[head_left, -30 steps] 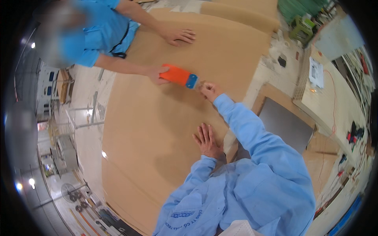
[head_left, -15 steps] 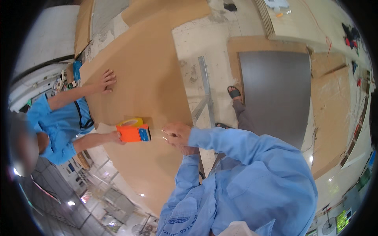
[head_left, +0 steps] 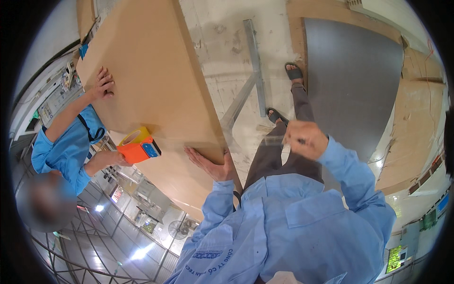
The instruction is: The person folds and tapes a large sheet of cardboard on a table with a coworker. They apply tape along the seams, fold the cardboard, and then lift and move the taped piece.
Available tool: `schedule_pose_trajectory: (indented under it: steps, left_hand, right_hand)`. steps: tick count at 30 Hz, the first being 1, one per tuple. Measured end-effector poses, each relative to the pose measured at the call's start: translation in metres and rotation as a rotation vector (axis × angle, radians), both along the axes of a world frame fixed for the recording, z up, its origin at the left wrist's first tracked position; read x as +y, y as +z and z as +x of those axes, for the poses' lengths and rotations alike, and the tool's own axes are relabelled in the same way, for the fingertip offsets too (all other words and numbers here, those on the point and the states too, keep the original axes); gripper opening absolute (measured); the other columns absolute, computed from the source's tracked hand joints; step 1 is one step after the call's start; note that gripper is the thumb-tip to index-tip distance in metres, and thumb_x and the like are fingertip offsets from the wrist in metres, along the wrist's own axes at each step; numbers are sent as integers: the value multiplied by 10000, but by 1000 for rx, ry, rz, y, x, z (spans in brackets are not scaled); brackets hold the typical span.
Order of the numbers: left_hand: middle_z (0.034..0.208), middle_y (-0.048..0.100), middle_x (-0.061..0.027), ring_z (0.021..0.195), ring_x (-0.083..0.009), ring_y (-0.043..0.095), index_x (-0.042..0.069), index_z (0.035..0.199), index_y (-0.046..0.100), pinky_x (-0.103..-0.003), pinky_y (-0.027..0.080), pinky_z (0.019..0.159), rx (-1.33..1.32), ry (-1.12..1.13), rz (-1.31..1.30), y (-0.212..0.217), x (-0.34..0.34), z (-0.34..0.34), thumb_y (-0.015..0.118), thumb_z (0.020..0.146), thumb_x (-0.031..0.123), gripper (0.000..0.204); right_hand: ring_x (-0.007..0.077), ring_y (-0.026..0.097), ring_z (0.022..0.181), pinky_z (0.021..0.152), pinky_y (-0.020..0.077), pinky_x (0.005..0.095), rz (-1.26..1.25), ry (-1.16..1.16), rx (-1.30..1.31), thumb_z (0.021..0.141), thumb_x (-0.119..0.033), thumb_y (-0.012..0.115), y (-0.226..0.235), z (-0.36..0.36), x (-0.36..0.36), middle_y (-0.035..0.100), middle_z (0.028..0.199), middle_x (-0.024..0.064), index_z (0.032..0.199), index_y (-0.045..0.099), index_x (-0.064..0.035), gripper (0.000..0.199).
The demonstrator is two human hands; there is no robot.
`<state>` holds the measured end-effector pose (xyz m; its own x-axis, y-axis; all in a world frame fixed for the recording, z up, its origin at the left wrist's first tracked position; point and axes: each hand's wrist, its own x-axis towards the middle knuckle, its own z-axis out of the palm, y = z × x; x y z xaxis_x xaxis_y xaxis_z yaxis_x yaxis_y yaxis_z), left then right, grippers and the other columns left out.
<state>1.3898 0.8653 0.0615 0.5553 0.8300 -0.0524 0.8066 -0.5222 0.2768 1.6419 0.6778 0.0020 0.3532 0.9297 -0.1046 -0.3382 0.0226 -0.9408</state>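
Right hand (head_left: pixel 307 140) moved away from left hand (head_left: pixel 210 163), past the edge of the brown board (head_left: pixel 151 71)

Half a second earlier both hands were together at the edge. Right hand is now closed, fingers curled in, apparently gripping a clear strip (head_left: pixel 273 140) that reaches from near the board edge over the person's legs. The strip is blurred; its far end cannot be told. Left hand is spread flat, holding nothing, pressing on the board beside the edge.

Opposite, a co-worker grips an orange tape dispenser (head_left: pixel 135 152) with a yellow roll (head_left: pixel 134 136) beside the blade; the other hand (head_left: pixel 102 85) rests on the board.

Assessment: the strip is best kept level, untwisted and evenly taut, with left hand bearing down so the board cannot shift. Slack could let it fold onto itself.

Surface: board smooth, matt. Floor (head_left: pixel 213 52) pale and scuffed, carrying a metal bar (head_left: pixel 256 71). At right lies a grey panel (head_left: pixel 350 94). Standing fan (head_left: pixel 178 229) and bright ceiling lights (head_left: pixel 142 252) show behind.
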Motion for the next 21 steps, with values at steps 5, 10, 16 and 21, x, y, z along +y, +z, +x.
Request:
schedule_pose_trajectory:
  steps: [5, 10, 16, 21]
  left_hand:
    - [1576, 142, -281, 1463, -452, 131, -10, 1533, 114, -592, 97, 1171, 9, 0, 12, 7, -3, 6, 765, 703, 329, 1108]
    - [1569, 153, -291, 1453, -478, 148, -13, 1532, 117, -616, 123, 1159, -4, 35, 23, 9, -10, 8, 757, 710, 417, 1126]
    - [1558, 181, -296, 1457, -479, 137, -14, 1521, 188, -639, 118, 1153, 13, 73, 65, 2, -13, -5, 678, 746, 577, 1091]
    - [1582, 103, -303, 1471, -490, 51, 15, 1517, 245, -683, -2, 1132, 180, -46, -12, 7, -4, -14, 593, 792, 667, 1035]
  right_hand:
    - [235, 535, 643, 599, 450, 331, -26, 99, -19, 817, -20, 603, -97, -32, 61, 544, 726, 132, 740, 526, 13, 114]
    - [212, 566, 677, 598, 457, 320, -5, 206, -34, 855, -112, 624, -151, -87, 148, 586, 770, 144, 873, 606, -5, 110]
    - [212, 600, 710, 597, 457, 318, 104, 100, -71, 863, -184, 645, -150, -155, 211, 621, 822, 148, 979, 645, -23, 198]
    - [217, 601, 722, 610, 457, 323, 29, 190, -170, 860, -194, 649, -149, -142, 208, 623, 832, 148, 988, 643, -24, 213]
